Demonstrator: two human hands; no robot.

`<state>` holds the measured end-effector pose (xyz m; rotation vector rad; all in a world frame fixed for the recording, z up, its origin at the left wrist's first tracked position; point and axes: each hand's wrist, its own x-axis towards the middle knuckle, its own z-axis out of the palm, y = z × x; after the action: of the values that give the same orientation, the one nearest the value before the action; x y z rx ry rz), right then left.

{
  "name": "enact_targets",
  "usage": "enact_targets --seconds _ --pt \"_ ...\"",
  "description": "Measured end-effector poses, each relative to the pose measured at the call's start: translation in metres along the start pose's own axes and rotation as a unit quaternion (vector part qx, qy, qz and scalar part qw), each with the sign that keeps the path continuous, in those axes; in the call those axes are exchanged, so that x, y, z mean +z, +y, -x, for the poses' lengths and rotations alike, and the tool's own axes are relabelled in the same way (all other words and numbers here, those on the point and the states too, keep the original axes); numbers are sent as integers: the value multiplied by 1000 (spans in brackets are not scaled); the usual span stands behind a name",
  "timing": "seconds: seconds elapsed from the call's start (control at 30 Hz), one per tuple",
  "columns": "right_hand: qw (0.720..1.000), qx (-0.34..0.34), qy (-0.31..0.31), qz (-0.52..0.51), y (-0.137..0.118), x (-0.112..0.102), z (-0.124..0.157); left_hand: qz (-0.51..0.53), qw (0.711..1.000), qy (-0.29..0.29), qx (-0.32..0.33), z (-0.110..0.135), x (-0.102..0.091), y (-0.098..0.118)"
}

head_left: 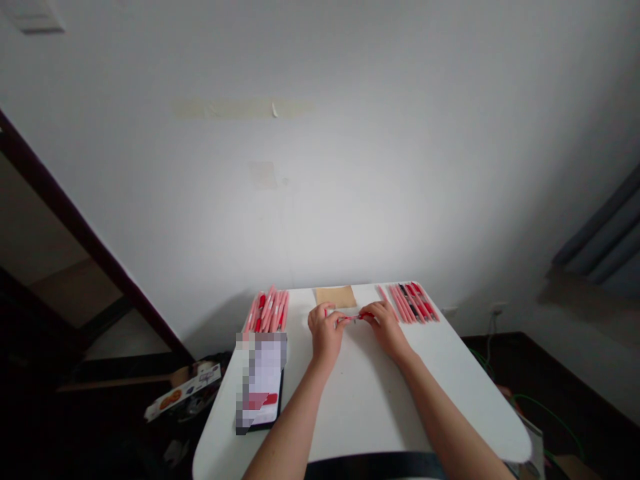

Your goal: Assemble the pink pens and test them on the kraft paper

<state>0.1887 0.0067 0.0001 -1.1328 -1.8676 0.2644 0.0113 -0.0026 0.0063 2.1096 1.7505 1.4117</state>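
Both my hands rest on the white table (pixel 360 400) near its far edge. My left hand (pixel 325 333) and my right hand (pixel 386 327) are closed on the two ends of one red and pink pen (pixel 353 319), held level between them. A pile of similar pink and red pens (pixel 268 311) lies to the left. A row of red, pink and dark pens (pixel 411 302) lies to the right. A small brown card (pixel 335 296) sits just beyond my hands.
A blurred flat item on a dark tablet-like slab (pixel 261 383) lies at the table's left edge. A box (pixel 183 393) and clutter lie on the dark floor to the left. Green cables (pixel 540 410) run on the floor to the right. A white wall stands right behind the table.
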Motion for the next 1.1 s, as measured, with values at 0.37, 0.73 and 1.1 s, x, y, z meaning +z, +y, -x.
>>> enact_targets --seconds 0.37,0.73,1.1 --pt "1000 2 1 -23 6 6 0 -18 1000 9 -6 -2 1 -3" --pt "994 72 64 -45 15 6 0 -25 1000 10 -14 -2 2 -4" --pt "991 102 78 -38 18 8 1 -23 1000 10 -16 -2 0 -3"
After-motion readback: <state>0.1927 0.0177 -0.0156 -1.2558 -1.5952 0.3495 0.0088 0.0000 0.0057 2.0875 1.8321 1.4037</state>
